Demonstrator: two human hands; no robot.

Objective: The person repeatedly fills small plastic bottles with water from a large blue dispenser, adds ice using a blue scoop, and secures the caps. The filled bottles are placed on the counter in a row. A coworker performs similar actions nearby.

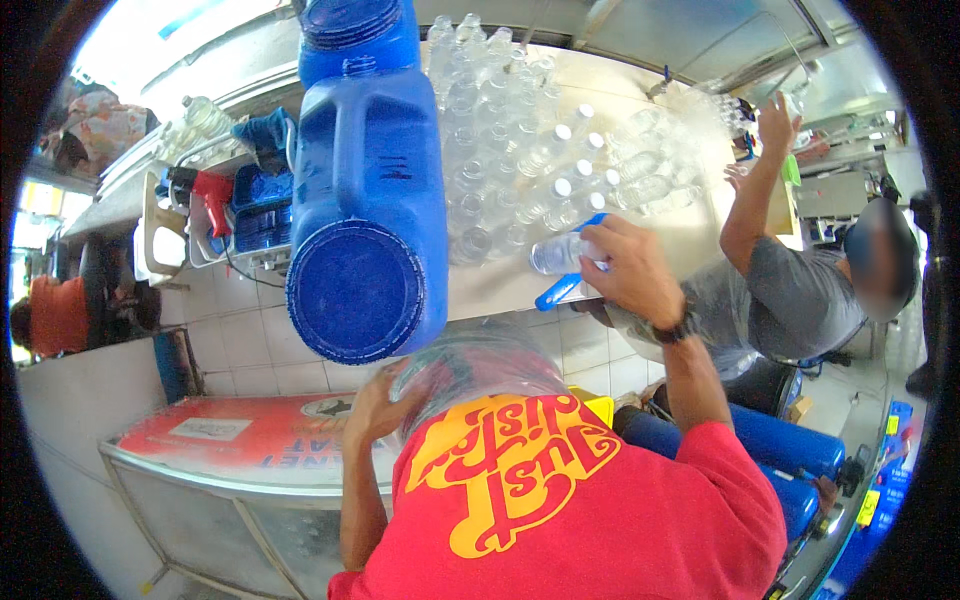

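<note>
My right hand (640,275), with a dark band on its wrist, closes around a small clear plastic bottle (552,256) above the table's near edge. The bottle lies tilted on its side in the grip. A bright blue strip (556,292) shows just below it, partly covered by the hand. Low at my waist, my left hand (385,402) is closed on the side of a clear plastic bag (490,365). Several clear bottles (490,130) stand close together beyond my right hand, some with white caps (562,187).
A big blue water jug (370,180) rises left of the bottles on the table (500,285). Another person (800,290) in grey works at the right, arm raised. A red heat gun (212,195) and blue baskets (262,205) sit at left. Blue cylinders (780,440) stand lower right.
</note>
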